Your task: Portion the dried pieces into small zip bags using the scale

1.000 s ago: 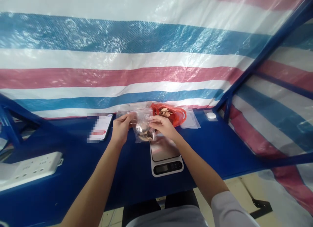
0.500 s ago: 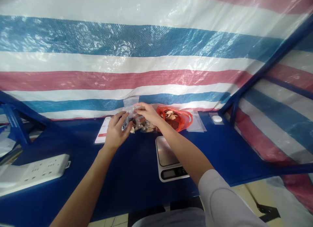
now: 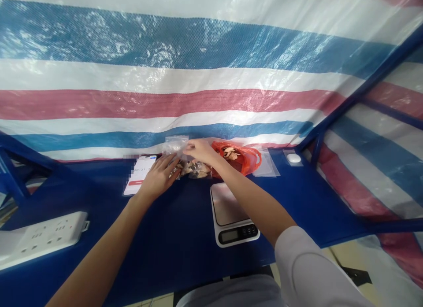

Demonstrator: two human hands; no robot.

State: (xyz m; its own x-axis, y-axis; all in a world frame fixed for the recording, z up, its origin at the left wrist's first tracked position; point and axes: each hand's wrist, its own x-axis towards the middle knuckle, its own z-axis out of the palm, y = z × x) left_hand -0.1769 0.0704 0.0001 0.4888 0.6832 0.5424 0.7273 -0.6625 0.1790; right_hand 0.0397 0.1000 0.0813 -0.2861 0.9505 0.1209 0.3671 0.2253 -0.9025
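My left hand (image 3: 159, 175) lies with its fingers stretched out over clear plastic zip bags that hold dried brown and pale pieces. The fingers partly cover these filled bags (image 3: 197, 169). My right hand (image 3: 201, 151) is just above them, its fingers bent and drawn together at the edge of an upper clear bag (image 3: 174, 144). What lies between those fingertips is too small to make out. Right beside the right wrist stands an open red plastic bag (image 3: 253, 159) with pale dried slices (image 3: 231, 153) inside.
A phone (image 3: 137, 177) showing a timer lies left of my left hand. Below my right forearm sits a kitchen scale (image 3: 226, 205). Flat clear bags (image 3: 269, 166), a white round object (image 3: 293, 158) and a power strip (image 3: 49, 236) share the blue table (image 3: 165, 249). Striped sheeting (image 3: 198, 78) rises behind.
My left hand has flattened and spread over the filled bags. The right fingers have drawn in slightly, and the bags lie lower. The camera view has shifted a little.
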